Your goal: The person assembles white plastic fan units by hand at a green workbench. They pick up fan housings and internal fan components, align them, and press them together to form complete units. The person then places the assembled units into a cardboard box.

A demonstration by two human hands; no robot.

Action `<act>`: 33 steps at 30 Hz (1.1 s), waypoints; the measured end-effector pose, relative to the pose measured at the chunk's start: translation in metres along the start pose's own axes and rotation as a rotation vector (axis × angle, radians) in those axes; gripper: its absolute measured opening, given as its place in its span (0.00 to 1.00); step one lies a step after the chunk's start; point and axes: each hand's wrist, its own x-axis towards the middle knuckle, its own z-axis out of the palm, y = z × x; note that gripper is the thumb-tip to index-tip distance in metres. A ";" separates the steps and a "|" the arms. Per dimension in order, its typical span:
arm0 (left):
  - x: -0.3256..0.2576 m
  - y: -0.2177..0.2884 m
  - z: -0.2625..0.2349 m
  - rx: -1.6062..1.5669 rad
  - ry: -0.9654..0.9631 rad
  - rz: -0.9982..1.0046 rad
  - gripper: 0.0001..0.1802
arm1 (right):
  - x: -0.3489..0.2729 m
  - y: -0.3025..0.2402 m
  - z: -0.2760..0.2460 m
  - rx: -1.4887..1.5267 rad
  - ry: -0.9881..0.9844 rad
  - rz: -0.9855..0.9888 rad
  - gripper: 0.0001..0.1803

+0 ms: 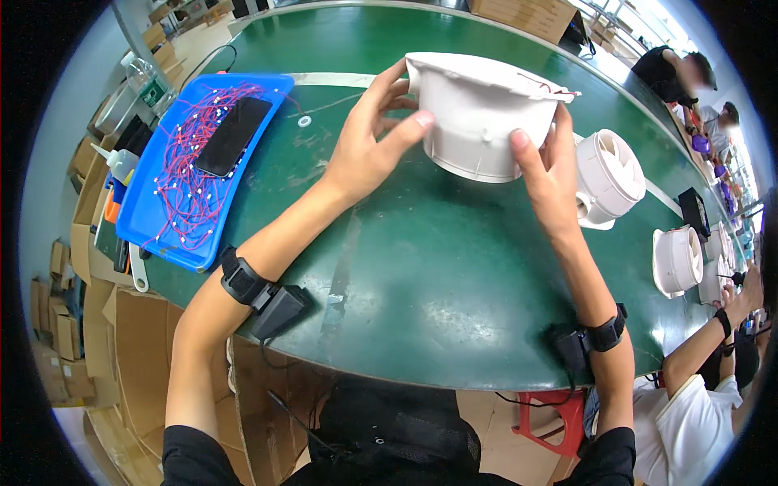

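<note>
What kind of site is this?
Likely a factory assembly line: both hands hold a white plastic housing over a long green belt, more white fan units sit down the line, and a blue tray holds red wires.

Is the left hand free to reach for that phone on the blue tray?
Probably not right away: the left hand and right hand both grip the white housing. The phone lies uncovered on the tray.
</note>
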 end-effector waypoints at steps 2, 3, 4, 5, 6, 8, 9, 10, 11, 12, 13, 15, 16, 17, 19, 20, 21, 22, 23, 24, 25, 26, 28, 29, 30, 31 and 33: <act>-0.005 -0.002 0.004 -0.007 -0.007 0.015 0.53 | -0.004 0.001 0.007 0.075 -0.019 0.068 0.43; -0.008 -0.003 0.010 -0.034 0.014 0.000 0.54 | -0.007 0.001 0.010 0.103 -0.027 0.105 0.42; -0.009 -0.005 0.016 -0.061 0.034 -0.016 0.55 | -0.009 0.003 0.012 0.087 -0.025 0.092 0.41; -0.011 -0.006 0.020 -0.088 0.053 -0.032 0.56 | -0.011 0.006 0.015 0.094 -0.023 0.097 0.41; -0.012 -0.005 0.020 -0.079 0.056 -0.063 0.52 | -0.011 0.007 0.015 0.091 -0.020 0.100 0.41; -0.010 -0.002 0.020 -0.108 0.086 -0.115 0.48 | -0.013 0.011 0.013 0.099 -0.002 0.127 0.41; -0.010 -0.001 0.018 -0.115 0.103 -0.143 0.46 | -0.012 0.010 0.013 0.090 -0.010 0.114 0.40; -0.009 -0.004 0.015 -0.068 0.117 -0.094 0.38 | -0.011 0.009 0.014 0.081 -0.019 0.101 0.40; -0.008 -0.006 0.013 -0.082 0.135 -0.101 0.37 | -0.011 0.008 0.014 0.073 -0.029 0.089 0.40; -0.008 -0.007 0.012 -0.090 0.152 -0.110 0.35 | -0.011 0.008 0.015 0.050 -0.027 0.069 0.40; -0.008 -0.008 0.011 -0.097 0.170 -0.119 0.34 | -0.011 0.008 0.014 0.047 -0.028 0.073 0.40; -0.006 -0.010 0.011 -0.065 0.175 -0.127 0.31 | -0.009 0.006 0.012 0.047 -0.033 0.079 0.40; -0.006 -0.011 0.011 -0.058 0.172 -0.131 0.31 | -0.010 0.005 0.012 0.059 -0.032 0.085 0.40; -0.007 -0.011 0.010 -0.050 0.168 -0.135 0.30 | -0.010 0.005 0.012 0.071 -0.031 0.091 0.41; -0.007 -0.009 0.010 -0.056 0.178 -0.144 0.31 | -0.010 0.003 0.012 0.069 -0.033 0.091 0.41; -0.007 -0.007 0.010 -0.059 0.182 -0.148 0.31 | -0.009 0.002 0.012 0.056 -0.036 0.084 0.41; -0.007 -0.005 0.011 -0.070 0.173 -0.160 0.31 | -0.009 0.002 0.011 0.038 -0.038 0.079 0.41; -0.007 -0.002 0.011 -0.081 0.164 -0.172 0.32 | -0.009 0.002 0.009 0.027 -0.038 0.074 0.42; -0.007 -0.001 0.012 -0.093 0.154 -0.185 0.33 | -0.009 0.003 0.007 0.016 -0.037 0.068 0.43; -0.008 -0.001 0.012 -0.107 0.154 -0.200 0.33 | -0.008 0.004 0.007 0.011 -0.040 0.062 0.43; -0.009 -0.001 0.011 -0.122 0.153 -0.216 0.33 | -0.008 0.003 0.008 0.015 -0.038 0.051 0.44; -0.010 -0.001 0.011 -0.137 0.153 -0.232 0.34 | -0.008 0.001 0.009 0.018 -0.037 0.041 0.45; -0.009 -0.001 0.011 -0.157 0.141 -0.219 0.34 | -0.008 -0.003 0.010 0.041 -0.037 0.029 0.46; -0.009 -0.001 0.011 -0.167 0.135 -0.213 0.34 | -0.008 -0.005 0.010 0.063 -0.037 0.028 0.47; -0.009 -0.001 0.011 -0.176 0.130 -0.207 0.34 | -0.008 -0.006 0.010 0.083 -0.038 0.026 0.47; -0.009 -0.002 0.011 -0.185 0.124 -0.200 0.34 | -0.009 -0.005 0.010 0.076 -0.038 0.031 0.48; -0.009 -0.004 0.010 -0.195 0.118 -0.193 0.34 | -0.009 -0.003 0.009 0.063 -0.039 0.043 0.48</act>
